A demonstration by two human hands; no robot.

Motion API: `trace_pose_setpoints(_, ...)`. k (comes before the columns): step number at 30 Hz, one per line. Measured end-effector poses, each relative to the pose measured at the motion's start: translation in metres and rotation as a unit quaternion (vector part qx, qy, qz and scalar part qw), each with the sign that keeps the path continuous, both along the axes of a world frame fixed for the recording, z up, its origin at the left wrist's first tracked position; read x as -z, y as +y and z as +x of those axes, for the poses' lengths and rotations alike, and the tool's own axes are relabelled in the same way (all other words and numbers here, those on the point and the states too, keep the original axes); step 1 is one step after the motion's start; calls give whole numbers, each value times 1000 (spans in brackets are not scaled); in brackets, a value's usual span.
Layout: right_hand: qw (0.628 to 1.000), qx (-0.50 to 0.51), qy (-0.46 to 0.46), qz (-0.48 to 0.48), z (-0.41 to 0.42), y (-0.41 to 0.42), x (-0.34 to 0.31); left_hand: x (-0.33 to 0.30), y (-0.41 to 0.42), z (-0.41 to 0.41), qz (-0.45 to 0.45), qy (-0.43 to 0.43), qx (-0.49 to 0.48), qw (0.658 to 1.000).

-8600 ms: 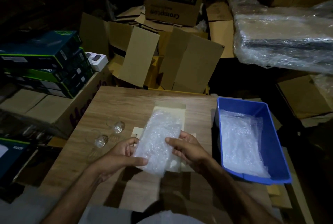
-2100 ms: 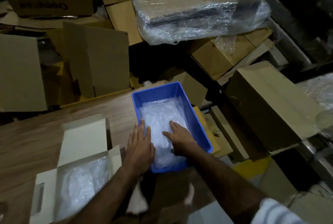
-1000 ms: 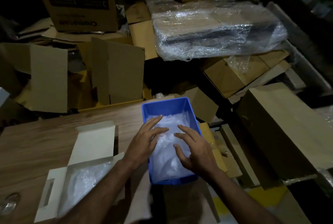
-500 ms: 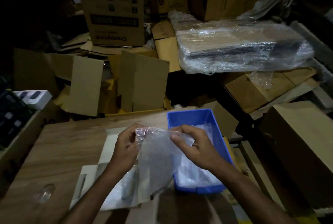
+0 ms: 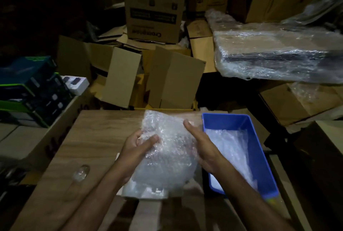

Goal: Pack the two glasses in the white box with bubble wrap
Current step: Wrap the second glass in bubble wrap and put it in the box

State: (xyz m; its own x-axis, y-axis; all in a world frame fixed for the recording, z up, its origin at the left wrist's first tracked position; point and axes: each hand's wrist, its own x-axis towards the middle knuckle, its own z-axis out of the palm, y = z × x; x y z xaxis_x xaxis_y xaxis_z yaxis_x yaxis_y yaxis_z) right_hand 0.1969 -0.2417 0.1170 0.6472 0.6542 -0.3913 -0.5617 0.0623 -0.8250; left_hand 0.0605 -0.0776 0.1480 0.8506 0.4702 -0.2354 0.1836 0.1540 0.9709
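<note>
Bubble wrap sheet (image 5: 165,149) held upright over white box (image 5: 148,192), long axis vertical; left hand (image 5: 138,148) and right hand (image 5: 201,147) fingers pinching side edges. Glass (image 5: 81,172) on surface (image 5: 100,132), left, nearer left hand.

bubble wrap sheet (image 5: 167,149) lifted from blue bin (image 5: 259,156), now spread over white box (image 5: 130,191)

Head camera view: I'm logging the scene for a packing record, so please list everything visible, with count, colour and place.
Sheet of clear bubble wrap: one, held up over the table.
White cardboard box: one, mostly hidden beneath the sheet.
Clear glass: one visible, table's left side.
Blue plastic bin: one, table's right, more bubble wrap inside.
Wooden table: one, brown.
Brown cardboard boxes: many, behind.
Plastic-wrapped bundle: one, upper right.
Dark green-edged boxes: stacked, left.
Left hand, right hand: gripping the sheet's sides.
</note>
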Motion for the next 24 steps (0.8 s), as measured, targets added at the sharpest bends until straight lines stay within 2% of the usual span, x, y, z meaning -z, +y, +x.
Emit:
trace_pose_setpoints(3,999,-40,-9,-32,-32,-5,26,16,11,-9,-10,-3,-46,999)
trace_pose_setpoints(6,994,28,-65,-83,-51,2,42,35,18,-18,47,3,-69,996)
trace_pose_setpoints(8,990,32,-125,-55,-57,5,42,44,25,-24,65,18,-65,996)
trace_pose_setpoints(12,968,-28,-246,-44,-60,4,41,45,44,-43,57,38,39,997)
trace_pose_setpoints(14,946,-91,-287,-121,-59,5,42,46,52,-53,42,43,98,993)
trace_pose_setpoints(15,926,-112,-321,-164,-58,6,42,50,56,-56,62,62,112,990)
trace_pose_setpoints(17,879,-144,-385,-242,-55,14,41,53,59,-58,203,130,117,963)
trace_pose_setpoints(19,846,-165,-442,-247,-54,22,35,52,60,-58,347,164,116,916)
trace_pose_setpoints(21,838,-170,-459,-241,-49,24,30,47,65,-61,392,143,122,901)
trace_pose_setpoints(22,861,-171,-412,-243,-49,24,22,46,69,-63,372,132,129,910)
trace_pose_setpoints(24,939,-158,-256,-164,-49,21,12,44,73,-66,227,98,110,963)
